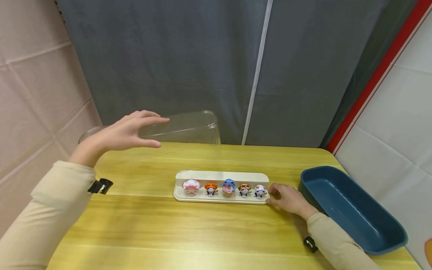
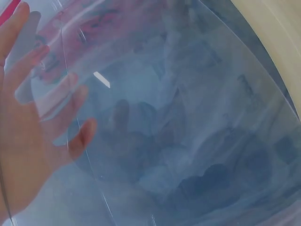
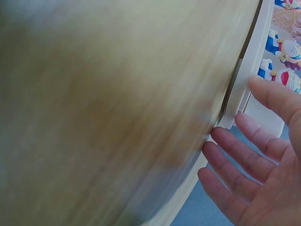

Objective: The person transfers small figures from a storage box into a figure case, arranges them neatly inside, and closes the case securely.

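Cream sleeves frame the near edge of the head view, each with a black clip at the wrist. On the yellow wooden table (image 1: 189,228), the right hand (image 1: 289,199) lies low at the right end of a cream display base (image 1: 221,176), fingertips against its end and its front corner. In the right wrist view the fingers (image 3: 237,162) are straight and slightly spread, relaxed rather than curled, with the tips at the base's pale edge; they close round nothing.

Five small cartoon figurines (image 1: 224,188) stand in a row on the base, upright, side by side. Just right of the hand, an open dark blue tray (image 1: 351,210) sits along the table's right side, touching neither the hand nor the base as far as can be seen.

Farther back and to the left, the left hand (image 1: 126,133) is raised above the table against a clear plastic cover (image 1: 189,129), held well off the base. Its fingers (image 2: 56,92) are extended and a little fanned, thumb below, pressed flat on the transparent wall. Behind hang a grey curtain and pale tiled walls.
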The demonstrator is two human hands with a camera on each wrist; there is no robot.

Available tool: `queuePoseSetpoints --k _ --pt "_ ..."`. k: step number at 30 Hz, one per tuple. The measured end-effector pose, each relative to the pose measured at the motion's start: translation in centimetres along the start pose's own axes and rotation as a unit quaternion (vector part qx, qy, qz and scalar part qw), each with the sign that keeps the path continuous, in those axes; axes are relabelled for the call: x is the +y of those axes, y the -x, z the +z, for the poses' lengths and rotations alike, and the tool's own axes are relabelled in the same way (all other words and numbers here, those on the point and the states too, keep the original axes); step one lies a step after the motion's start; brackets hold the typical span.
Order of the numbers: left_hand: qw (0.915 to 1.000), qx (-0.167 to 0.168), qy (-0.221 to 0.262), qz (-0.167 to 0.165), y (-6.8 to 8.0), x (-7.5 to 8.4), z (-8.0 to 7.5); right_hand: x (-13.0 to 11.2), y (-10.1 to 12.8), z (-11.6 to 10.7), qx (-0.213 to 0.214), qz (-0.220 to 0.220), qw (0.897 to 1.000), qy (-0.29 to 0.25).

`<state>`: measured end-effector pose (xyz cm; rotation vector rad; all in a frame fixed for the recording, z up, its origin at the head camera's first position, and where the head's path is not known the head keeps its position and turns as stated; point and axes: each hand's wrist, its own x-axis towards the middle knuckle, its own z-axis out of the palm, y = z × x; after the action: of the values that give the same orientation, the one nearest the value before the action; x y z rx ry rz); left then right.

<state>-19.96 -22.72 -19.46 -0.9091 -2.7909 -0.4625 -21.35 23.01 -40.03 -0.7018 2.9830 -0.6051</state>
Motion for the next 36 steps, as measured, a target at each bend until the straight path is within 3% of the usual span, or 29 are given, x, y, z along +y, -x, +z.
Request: queuePoseSetpoints --k 10,36 --pt "0.998 -0.04 0.04 0.029 -3.0 1.6 0.6 0.1 -0.1 0.1 0.006 0.0 1.0 0.004" --pt "0.9929 -0.077 0.012 0.089 -9.4 5.8 2.7 0.5 -0.1 0.2 0.003 -0.002 1.0 -0.001"
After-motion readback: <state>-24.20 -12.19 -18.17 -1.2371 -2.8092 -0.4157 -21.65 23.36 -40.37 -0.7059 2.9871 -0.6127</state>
